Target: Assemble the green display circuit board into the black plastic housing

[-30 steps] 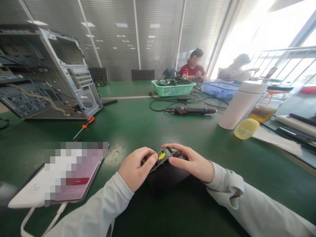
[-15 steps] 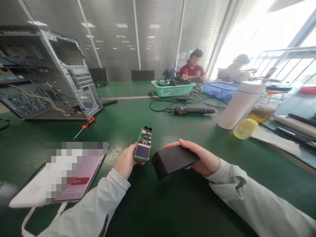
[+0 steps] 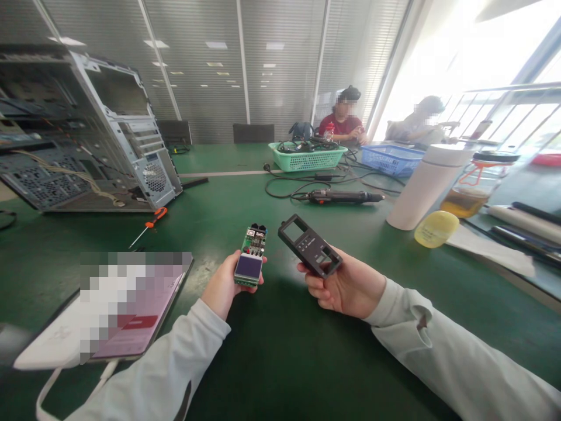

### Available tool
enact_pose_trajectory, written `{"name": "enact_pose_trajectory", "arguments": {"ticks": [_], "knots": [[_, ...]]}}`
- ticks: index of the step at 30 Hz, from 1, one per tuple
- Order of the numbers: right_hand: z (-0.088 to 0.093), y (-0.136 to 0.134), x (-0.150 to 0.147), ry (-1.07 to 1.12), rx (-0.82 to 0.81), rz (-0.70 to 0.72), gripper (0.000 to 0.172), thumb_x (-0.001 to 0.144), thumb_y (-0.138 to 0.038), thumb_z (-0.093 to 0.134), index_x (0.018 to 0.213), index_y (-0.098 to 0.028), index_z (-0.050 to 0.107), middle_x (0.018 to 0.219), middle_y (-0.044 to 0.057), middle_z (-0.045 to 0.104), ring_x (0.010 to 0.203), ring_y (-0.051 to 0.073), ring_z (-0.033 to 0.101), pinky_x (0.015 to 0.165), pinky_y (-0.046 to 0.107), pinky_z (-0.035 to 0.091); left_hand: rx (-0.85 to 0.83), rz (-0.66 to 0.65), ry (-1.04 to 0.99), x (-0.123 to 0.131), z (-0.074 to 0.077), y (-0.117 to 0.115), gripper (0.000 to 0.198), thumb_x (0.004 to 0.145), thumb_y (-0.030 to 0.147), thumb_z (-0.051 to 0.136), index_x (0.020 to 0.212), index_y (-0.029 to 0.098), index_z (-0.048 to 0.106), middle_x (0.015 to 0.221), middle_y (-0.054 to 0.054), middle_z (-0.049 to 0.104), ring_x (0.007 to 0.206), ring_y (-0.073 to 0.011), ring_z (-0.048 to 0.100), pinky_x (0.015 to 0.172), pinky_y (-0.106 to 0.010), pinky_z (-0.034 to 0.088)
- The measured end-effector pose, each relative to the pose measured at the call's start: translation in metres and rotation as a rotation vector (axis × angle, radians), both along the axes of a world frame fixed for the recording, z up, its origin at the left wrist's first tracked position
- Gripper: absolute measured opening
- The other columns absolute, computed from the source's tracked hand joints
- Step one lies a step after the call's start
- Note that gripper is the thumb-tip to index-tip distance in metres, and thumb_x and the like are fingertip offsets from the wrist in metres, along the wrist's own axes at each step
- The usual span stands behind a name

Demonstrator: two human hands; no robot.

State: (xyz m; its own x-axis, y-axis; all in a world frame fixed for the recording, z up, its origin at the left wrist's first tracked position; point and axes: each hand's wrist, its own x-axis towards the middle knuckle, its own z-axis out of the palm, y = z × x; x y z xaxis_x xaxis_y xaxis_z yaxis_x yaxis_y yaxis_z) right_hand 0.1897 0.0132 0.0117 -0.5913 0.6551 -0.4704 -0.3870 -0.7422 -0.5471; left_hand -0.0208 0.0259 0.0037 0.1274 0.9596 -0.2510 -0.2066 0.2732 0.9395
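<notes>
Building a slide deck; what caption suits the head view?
Left hand holds a green rectangular circuit board; right hand holds a black rectangular windowed casing.

Wall (image 3: 201,88): grey, finely slatted, split by pale upright strips (image 3: 243,64), far beyond the fingers (image 3: 324,295); rectangular light patches (image 3: 216,45) show on it;
Table (image 3: 228,204): green top, around the fingers; a pale seam (image 3: 219,174) crosses it ahead of them;
Chairs (image 3: 253,133): two dark backs, one ahead of the fingers, one farther left;
Window (image 3: 442,47): far right of the fingers, washed-out white; pale railing (image 3: 504,90) alongside;
Light: strongest from the window side; sheen (image 3: 205,270) left of the fingers
</notes>
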Motion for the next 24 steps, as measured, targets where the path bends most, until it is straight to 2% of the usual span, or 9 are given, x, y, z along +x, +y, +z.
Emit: {"name": "enact_pose_trajectory", "arguments": {"ticks": [5, 8, 10, 12, 15, 17, 20, 22, 24], "knots": [[0.003, -0.003, -0.004, -0.023, 0.054, -0.013, 0.074, 0.091, -0.073, 0.012, 0.092, -0.011, 0.053, 0.062, 0.002, 0.047, 0.045, 0.008, 0.042, 0.041, 0.014, 0.031, -0.052, 0.043, -0.041, 0.0, 0.002, 0.002, 0.042, 0.085, 0.037, 0.034, 0.075, 0.01, 0.066, 0.046, -0.005, 0.061, 0.042, -0.0128, 0.052, 0.043, -0.022, 0.039], [0.002, -0.003, -0.005, -0.122, 0.128, -0.011, 0.067, 0.096, -0.066, 0.013, 0.093, -0.012, 0.052, 0.08, 0.008, 0.057, 0.055, 0.01, 0.052, 0.045, 0.014, 0.041, -0.079, 0.071, -0.037, 0.002, 0.006, 0.001, 0.044, 0.086, 0.033, 0.03, 0.075, 0.009, 0.065, 0.044, -0.005, 0.06, 0.039, -0.0128, 0.051, 0.041, -0.022, 0.039], [0.0, -0.003, -0.005, -0.236, 0.237, -0.024, 0.053, 0.098, -0.057, 0.024, 0.101, -0.011, 0.051, 0.096, 0.011, 0.058, 0.065, 0.01, 0.057, 0.05, 0.014, 0.045, -0.087, 0.089, -0.027, 0.003, 0.009, 0.0, 0.045, 0.087, 0.031, 0.028, 0.075, 0.008, 0.065, 0.044, -0.005, 0.059, 0.039, -0.013, 0.05, 0.04, -0.022, 0.039], [-0.003, -0.002, -0.003, -0.392, 0.406, -0.074, 0.045, 0.09, -0.054, 0.047, 0.106, -0.012, 0.047, 0.104, 0.012, 0.057, 0.074, 0.013, 0.059, 0.053, 0.015, 0.047, -0.084, 0.1, -0.014, 0.005, 0.011, -0.002, 0.047, 0.089, 0.028, 0.025, 0.075, 0.007, 0.065, 0.043, -0.005, 0.059, 0.038, -0.0126, 0.05, 0.04, -0.021, 0.039], [-0.009, -0.002, 0.005, -0.693, 0.748, -0.178, 0.053, 0.069, -0.054, 0.068, 0.095, -0.015, 0.043, 0.098, 0.01, 0.058, 0.083, 0.019, 0.059, 0.059, 0.02, 0.05, -0.075, 0.1, -0.01, 0.005, 0.012, -0.003, 0.048, 0.091, 0.027, 0.023, 0.077, 0.007, 0.064, 0.044, -0.005, 0.059, 0.037, -0.0119, 0.049, 0.04, -0.021, 0.04], [-0.011, -0.005, 0.014, -0.964, 0.99, -0.251, 0.049, 0.069, -0.054, 0.065, 0.09, -0.016, 0.041, 0.092, 0.007, 0.059, 0.082, 0.02, 0.059, 0.063, 0.025, 0.05, -0.074, 0.099, -0.018, 0.005, 0.011, -0.003, 0.049, 0.091, 0.027, 0.022, 0.078, 0.006, 0.064, 0.044, -0.005, 0.059, 0.037, -0.0121, 0.05, 0.04, -0.021, 0.04], [-0.012, -0.019, 0.039, -1.463, 1.268, -0.361, 0.044, 0.076, -0.056, 0.053, 0.096, -0.018, 0.045, 0.089, 0.005, 0.059, 0.075, 0.022, 0.059, 0.064, 0.032, 0.049, -0.083, 0.108, -0.024, 0.004, 0.01, -0.001, 0.049, 0.092, 0.026, 0.02, 0.079, 0.006, 0.063, 0.043, -0.005, 0.058, 0.037, -0.0125, 0.05, 0.038, -0.021, 0.039], [-0.013, -0.031, 0.069, -1.781, 1.346, -0.387, 0.049, 0.079, -0.06, 0.043, 0.105, -0.019, 0.049, 0.089, 0.007, 0.06, 0.073, 0.025, 0.06, 0.059, 0.035, 0.048, -0.083, 0.121, -0.017, 0.005, 0.01, -0.001, 0.047, 0.091, 0.026, 0.022, 0.081, 0.005, 0.063, 0.044, -0.005, 0.058, 0.035, -0.0123, 0.049, 0.037, -0.021, 0.04], [-0.018, -0.044, 0.113, -2.011, 1.301, -0.344, 0.056, 0.079, -0.067, 0.038, 0.11, -0.022, 0.052, 0.089, 0.009, 0.061, 0.068, 0.026, 0.061, 0.051, 0.034, 0.046, -0.079, 0.131, -0.005, 0.005, 0.008, -0.001, 0.044, 0.091, 0.026, 0.024, 0.085, 0.004, 0.062, 0.044, -0.004, 0.059, 0.035, -0.0124, 0.048, 0.037, -0.022, 0.04]]}}
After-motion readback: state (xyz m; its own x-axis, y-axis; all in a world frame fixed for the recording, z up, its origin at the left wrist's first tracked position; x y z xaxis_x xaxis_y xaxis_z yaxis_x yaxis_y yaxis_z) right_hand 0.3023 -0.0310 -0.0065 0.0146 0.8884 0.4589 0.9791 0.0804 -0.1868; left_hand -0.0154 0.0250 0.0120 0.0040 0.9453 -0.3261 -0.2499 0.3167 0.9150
